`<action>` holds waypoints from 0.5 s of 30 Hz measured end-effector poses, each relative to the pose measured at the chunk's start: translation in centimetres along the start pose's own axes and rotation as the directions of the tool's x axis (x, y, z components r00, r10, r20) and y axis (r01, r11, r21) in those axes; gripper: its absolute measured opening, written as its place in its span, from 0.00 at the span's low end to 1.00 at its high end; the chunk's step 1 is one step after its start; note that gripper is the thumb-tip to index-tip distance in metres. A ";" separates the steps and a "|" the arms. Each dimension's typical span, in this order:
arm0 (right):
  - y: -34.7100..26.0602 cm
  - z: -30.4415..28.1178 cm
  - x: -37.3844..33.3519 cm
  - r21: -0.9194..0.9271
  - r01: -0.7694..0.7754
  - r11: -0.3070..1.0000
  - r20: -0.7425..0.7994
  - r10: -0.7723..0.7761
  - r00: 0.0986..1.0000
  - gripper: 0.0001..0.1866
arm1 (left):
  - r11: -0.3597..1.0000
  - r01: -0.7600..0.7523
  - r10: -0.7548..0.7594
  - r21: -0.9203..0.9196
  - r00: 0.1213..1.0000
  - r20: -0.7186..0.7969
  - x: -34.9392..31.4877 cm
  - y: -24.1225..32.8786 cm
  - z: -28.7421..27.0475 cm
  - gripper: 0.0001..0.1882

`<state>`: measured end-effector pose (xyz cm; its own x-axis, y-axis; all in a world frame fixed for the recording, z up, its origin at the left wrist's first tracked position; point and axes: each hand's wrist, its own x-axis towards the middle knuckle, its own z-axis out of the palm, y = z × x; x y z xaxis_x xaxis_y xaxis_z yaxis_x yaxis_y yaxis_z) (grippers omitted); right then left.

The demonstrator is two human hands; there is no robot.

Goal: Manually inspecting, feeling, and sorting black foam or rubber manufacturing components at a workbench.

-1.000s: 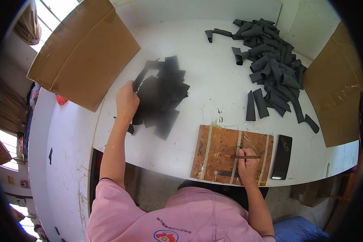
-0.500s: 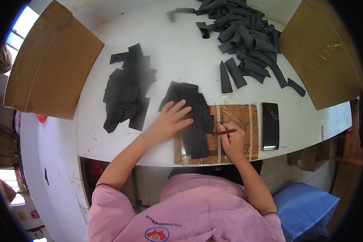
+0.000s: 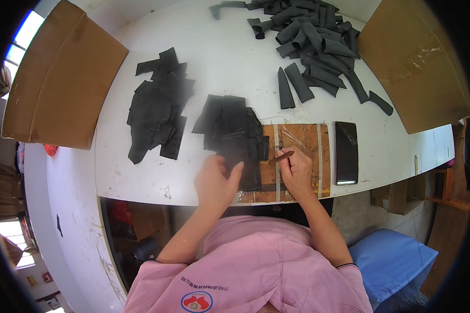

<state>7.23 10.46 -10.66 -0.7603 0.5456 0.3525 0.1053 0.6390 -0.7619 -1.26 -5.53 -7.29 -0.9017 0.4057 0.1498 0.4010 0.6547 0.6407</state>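
Observation:
My left hand is at the near left edge of a layered stack of black fabric pieces. Its thumb stands apart from the bent fingers, and it looks slightly blurred. The stack lies partly over a brown board with pale tape strips. Over that board, my right hand is closed round a slim reddish-brown stick-like tool. The tool's exact kind is unclear, and part of it is hidden by the fingers. Another loose pile of black fabric pieces lies farther left on the white table.
Dark rolled tube-like pieces are heaped at the far right. Cardboard boxes stand at left and right. A black phone-like slab lies right of the board. Below the table's right side is a blue covered object.
My left hand has drawn back toward me from the top of the stack, its spread fingers now bent. My right hand keeps the tool over the board. The whole view has shifted slightly.

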 end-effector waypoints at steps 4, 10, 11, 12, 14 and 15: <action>-0.2 -0.1 0.0 0.031 0.019 0.999 -0.011 -0.019 1.000 0.06 | 0.969 0.228 -0.215 -0.090 0.967 0.136 0.2 -1.3 1.4 0.13; 0.1 -0.6 -0.4 0.091 -0.010 0.996 -0.022 0.013 1.000 0.06 | 0.622 0.431 -0.270 -0.653 0.902 0.338 0.1 -0.9 -1.1 0.06; 0.3 -0.7 -0.6 0.143 -0.041 0.989 -0.032 0.046 0.998 0.06 | 0.352 0.539 -0.311 -0.765 0.838 0.448 0.2 0.1 -1.8 0.04; -0.1 -0.9 -1.0 0.141 -0.046 0.989 -0.027 0.050 0.998 0.06 | 0.165 0.589 -0.298 -0.791 0.794 0.529 0.0 1.3 -2.7 0.03; -1.7 -1.7 -2.4 0.241 -0.060 0.969 -0.048 0.074 0.996 0.07 | 0.093 0.645 -0.222 -0.759 0.756 0.616 -0.3 1.5 -3.2 0.03; -3.1 -2.6 -3.1 0.233 -0.068 0.970 -0.041 0.079 0.996 0.07 | 0.026 0.692 -0.134 -0.721 0.717 0.684 -0.6 1.7 -3.4 0.04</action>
<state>10.92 8.25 -7.94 -0.7224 0.6166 0.3130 0.0043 0.4567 -0.8896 -0.57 -6.87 -3.73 -0.5899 0.6394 -0.4931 -0.7304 -0.1621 0.6635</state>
